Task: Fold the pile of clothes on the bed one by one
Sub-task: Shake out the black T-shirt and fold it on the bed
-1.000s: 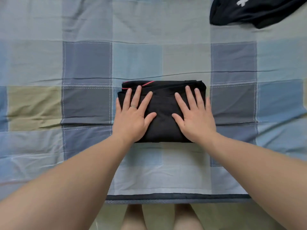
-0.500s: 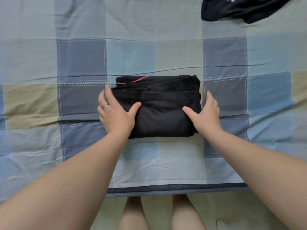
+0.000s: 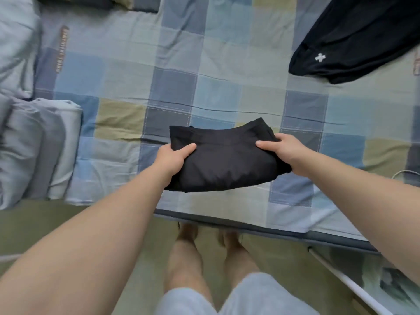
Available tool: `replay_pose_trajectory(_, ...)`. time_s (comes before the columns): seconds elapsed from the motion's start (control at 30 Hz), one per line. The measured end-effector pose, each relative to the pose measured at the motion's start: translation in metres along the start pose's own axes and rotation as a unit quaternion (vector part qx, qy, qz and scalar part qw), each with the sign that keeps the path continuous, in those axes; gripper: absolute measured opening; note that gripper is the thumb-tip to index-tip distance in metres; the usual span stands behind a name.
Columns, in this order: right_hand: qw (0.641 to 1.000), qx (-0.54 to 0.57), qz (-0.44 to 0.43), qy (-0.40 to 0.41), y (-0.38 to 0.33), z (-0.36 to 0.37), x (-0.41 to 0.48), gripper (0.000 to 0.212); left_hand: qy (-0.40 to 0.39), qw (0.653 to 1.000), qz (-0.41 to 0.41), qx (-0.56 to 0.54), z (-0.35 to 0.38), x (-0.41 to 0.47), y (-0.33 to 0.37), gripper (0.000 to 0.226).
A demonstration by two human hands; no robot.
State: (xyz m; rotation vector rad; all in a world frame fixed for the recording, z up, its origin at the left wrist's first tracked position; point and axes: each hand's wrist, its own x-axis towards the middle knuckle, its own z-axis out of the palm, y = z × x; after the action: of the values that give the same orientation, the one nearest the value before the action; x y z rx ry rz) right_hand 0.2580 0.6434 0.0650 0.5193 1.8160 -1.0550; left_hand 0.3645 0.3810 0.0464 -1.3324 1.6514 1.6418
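Gripping the folded black fabric bundle (image 3: 223,160), centre frame, seemingly just off the blue-and-green checked bed (image 3: 204,76): left hand (image 3: 172,156) clamped on its left edge, right hand (image 3: 281,150) on its right, thumbs on top. Looks light, soft, floppy; best carried level from both sides, or unfolds. Upper right, a loose black garment with white cross (image 3: 354,37).

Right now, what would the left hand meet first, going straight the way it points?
The left hand grips the folded black garment; beyond it lies bare bed sheet, then probably the unfolded black garment with a white cross.
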Motion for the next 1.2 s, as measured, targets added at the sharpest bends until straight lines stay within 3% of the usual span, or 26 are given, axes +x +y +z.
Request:
replay_pose_trajectory(0.1,0.999,-0.028,-0.042,-0.017,-0.029,0.007,-0.057,0.021,0.011,1.000,0.009,-0.027,-0.032,-0.063,0.009,0.042)
replay_pose_trajectory(0.27,0.990,-0.072,-0.112,-0.050,-0.102,0.059,-0.185,0.023,0.116,0.986,0.057,-0.105,-0.127,-0.200,0.018,0.044)
replay_pose_trajectory(0.37,0.978,-0.120,-0.157,-0.066,-0.132,0.101,-0.221,0.026,0.170,0.971,0.080,-0.148,-0.174,-0.241,0.003,0.058)
replay_pose_trajectory(0.47,0.960,-0.171,-0.206,-0.085,-0.172,0.161,-0.239,0.020,0.218,0.948,0.071,-0.223,-0.222,-0.254,-0.019,0.052)
replay_pose_trajectory(0.67,0.925,-0.252,-0.261,-0.110,-0.237,0.299,-0.227,0.019,0.251,0.915,0.051,-0.311,-0.328,-0.234,-0.051,0.033)
replay_pose_trajectory(0.8,0.913,-0.298,-0.251,-0.119,-0.273,0.401,-0.203,0.028,0.255,0.900,0.004,-0.353,-0.410,-0.194,-0.074,0.067)
replay_pose_trajectory(1.0,0.886,-0.373,-0.247,-0.123,-0.318,0.534,-0.161,0.033,0.256,0.891,-0.064,-0.371,-0.501,-0.121,-0.102,0.050)
replay_pose_trajectory(1.13,0.865,-0.410,-0.270,-0.103,-0.347,0.597,-0.114,0.035,0.253,0.892,-0.072,-0.367,-0.534,-0.066,-0.105,0.024)
replay_pose_trajectory(1.2,0.849,-0.445,-0.271,-0.084,-0.356,0.619,-0.086,0.038,0.242,0.895,-0.081,-0.365,-0.542,-0.045,-0.103,0.027)
